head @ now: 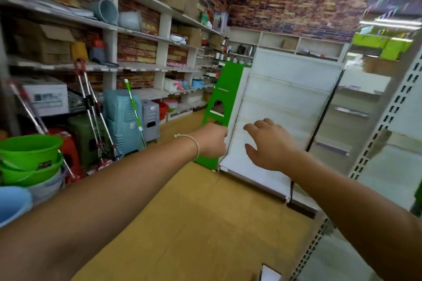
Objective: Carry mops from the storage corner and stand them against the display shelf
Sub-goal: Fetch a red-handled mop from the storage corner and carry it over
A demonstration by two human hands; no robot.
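Several mops lean in the storage corner at the left: two red-and-silver mops [92, 109], a green-and-white mop [134, 105] against a blue stool stack, and another red-handled mop [34, 112] behind the buckets. The white display shelf [280, 102] with a green end panel [220, 107] stands ahead. Both my arms reach forward. My left hand [211, 140] has its fingers curled and holds nothing. My right hand [267, 143] hovers before the shelf with fingers loosely spread, empty.
Green buckets [29, 157] and a blue one [11, 205] are stacked at the near left. Plastic stools [149, 118] and wall shelving [137, 32] with boxes line the left wall. A perforated shelf upright [386, 118] rises at the right. Tan floor [194, 212] lies between.
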